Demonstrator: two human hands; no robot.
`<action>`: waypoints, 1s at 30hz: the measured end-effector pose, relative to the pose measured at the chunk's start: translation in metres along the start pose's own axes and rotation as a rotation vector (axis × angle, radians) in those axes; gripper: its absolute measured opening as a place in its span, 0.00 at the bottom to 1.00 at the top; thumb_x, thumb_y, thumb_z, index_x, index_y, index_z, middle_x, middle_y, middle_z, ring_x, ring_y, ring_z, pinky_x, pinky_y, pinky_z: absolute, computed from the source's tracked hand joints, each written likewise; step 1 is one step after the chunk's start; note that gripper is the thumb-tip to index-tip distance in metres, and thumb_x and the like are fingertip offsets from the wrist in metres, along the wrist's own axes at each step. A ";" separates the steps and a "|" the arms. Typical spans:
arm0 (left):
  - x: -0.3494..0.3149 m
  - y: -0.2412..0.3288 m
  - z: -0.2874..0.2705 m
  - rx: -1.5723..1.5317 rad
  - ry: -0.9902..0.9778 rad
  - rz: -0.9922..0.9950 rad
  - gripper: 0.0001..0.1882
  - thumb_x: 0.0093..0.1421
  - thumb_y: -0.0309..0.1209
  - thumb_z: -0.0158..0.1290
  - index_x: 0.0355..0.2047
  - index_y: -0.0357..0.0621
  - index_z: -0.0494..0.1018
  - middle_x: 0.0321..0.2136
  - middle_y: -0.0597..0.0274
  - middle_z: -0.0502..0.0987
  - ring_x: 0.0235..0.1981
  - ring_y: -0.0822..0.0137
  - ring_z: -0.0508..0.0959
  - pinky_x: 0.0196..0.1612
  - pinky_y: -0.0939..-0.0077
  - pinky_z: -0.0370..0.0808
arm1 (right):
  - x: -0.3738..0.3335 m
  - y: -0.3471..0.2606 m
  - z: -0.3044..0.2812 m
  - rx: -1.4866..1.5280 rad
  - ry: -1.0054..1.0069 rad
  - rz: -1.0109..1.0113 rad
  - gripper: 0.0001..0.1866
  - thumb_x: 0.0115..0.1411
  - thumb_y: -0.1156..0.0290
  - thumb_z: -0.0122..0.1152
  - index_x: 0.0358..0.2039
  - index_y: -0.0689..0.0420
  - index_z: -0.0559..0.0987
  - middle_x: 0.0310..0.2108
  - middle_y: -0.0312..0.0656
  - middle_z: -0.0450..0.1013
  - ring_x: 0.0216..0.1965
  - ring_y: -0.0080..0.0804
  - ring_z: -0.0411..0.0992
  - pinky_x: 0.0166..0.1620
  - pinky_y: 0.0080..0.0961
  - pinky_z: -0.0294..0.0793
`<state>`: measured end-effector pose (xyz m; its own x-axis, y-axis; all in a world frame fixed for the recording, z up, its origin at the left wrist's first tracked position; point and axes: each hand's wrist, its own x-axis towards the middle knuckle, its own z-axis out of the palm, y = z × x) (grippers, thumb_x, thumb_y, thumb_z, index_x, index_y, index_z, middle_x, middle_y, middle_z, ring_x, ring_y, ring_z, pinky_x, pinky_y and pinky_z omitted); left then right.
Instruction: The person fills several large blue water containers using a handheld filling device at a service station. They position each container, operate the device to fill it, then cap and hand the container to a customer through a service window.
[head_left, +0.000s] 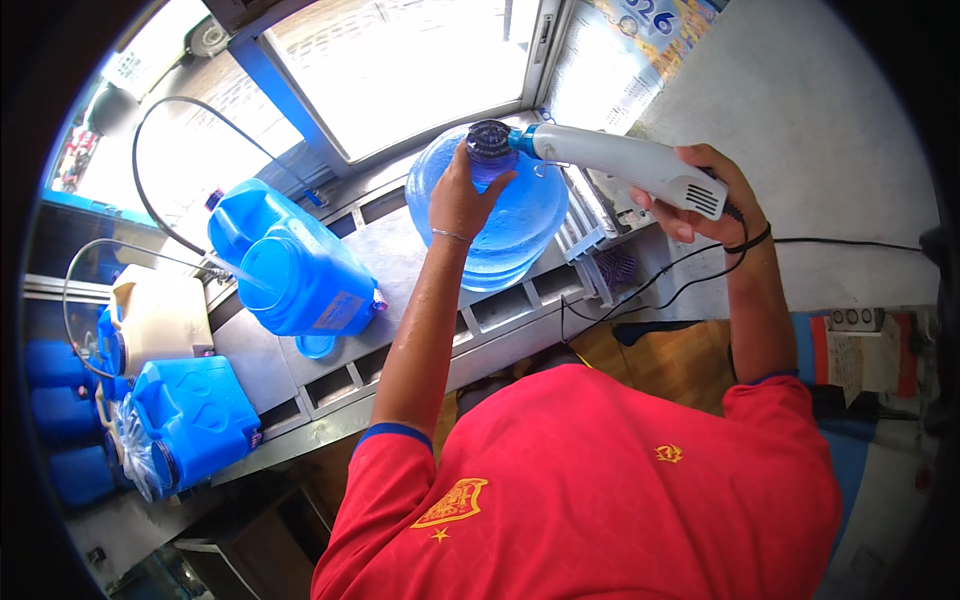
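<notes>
Blue containers, far left: several are stacked at the edge of the view, darkened by shadow [62,415].
Clear plastic bag [137,445]: crumpled against the side of a blue jerrycan [205,412].
Cream jug [168,308]: set just behind that jerrycan.
Hoses: two thin loops are seen, a black hose [136,150] rising near the window and a paler hose [66,290] below it.
Large blue container [315,270]: placed on the metal counter [243,352], with a pale streak across its left side; whether this is water cannot be told.
Round blue lid [316,346]: laid on the counter just beside that container.
Left hand [463,205]: held at the neck of the round water bottle, fingertips touching its cap, thumb spread along the near side; how firmly it is gripped cannot be told.
Round water bottle [505,235]: stood upright on the counter by the window, translucent blue, its dark cap [489,140] uppermost.
White heat gun [622,160]: its blue nozzle is pointed left, right beside the cap.
Right hand [746,198]: closed around the rear of the heat gun.
Black cord [845,243]: stretched rightward across the pale surface.
</notes>
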<state>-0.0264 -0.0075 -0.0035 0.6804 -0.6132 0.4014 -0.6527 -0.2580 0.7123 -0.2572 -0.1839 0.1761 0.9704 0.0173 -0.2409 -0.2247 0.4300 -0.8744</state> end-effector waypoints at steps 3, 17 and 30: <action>0.000 0.000 0.000 -0.035 -0.025 -0.029 0.38 0.52 0.48 0.67 0.57 0.41 0.66 0.44 0.47 0.81 0.46 0.45 0.80 0.44 0.56 0.77 | -0.005 0.004 0.006 -0.026 0.027 0.008 0.33 0.66 0.50 0.49 0.57 0.70 0.67 0.35 0.51 0.74 0.16 0.29 0.73 0.18 0.19 0.73; -0.002 0.000 -0.001 -0.036 -0.014 -0.038 0.39 0.53 0.49 0.67 0.58 0.41 0.66 0.46 0.46 0.80 0.47 0.45 0.80 0.46 0.57 0.77 | -0.009 0.006 0.027 -0.172 0.050 0.015 0.41 0.65 0.48 0.48 0.69 0.64 0.56 0.34 0.49 0.74 0.15 0.24 0.71 0.18 0.15 0.73; -0.002 -0.001 -0.004 -0.035 -0.020 -0.058 0.41 0.52 0.49 0.67 0.61 0.42 0.65 0.48 0.45 0.79 0.49 0.47 0.79 0.48 0.58 0.77 | 0.018 -0.026 0.054 -0.401 0.053 0.106 0.45 0.63 0.46 0.51 0.70 0.65 0.55 0.32 0.49 0.73 0.12 0.24 0.67 0.15 0.17 0.69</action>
<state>-0.0263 -0.0034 -0.0030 0.7096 -0.6127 0.3480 -0.6006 -0.2675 0.7535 -0.2294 -0.1456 0.2175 0.9367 -0.0084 -0.3502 -0.3495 0.0429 -0.9359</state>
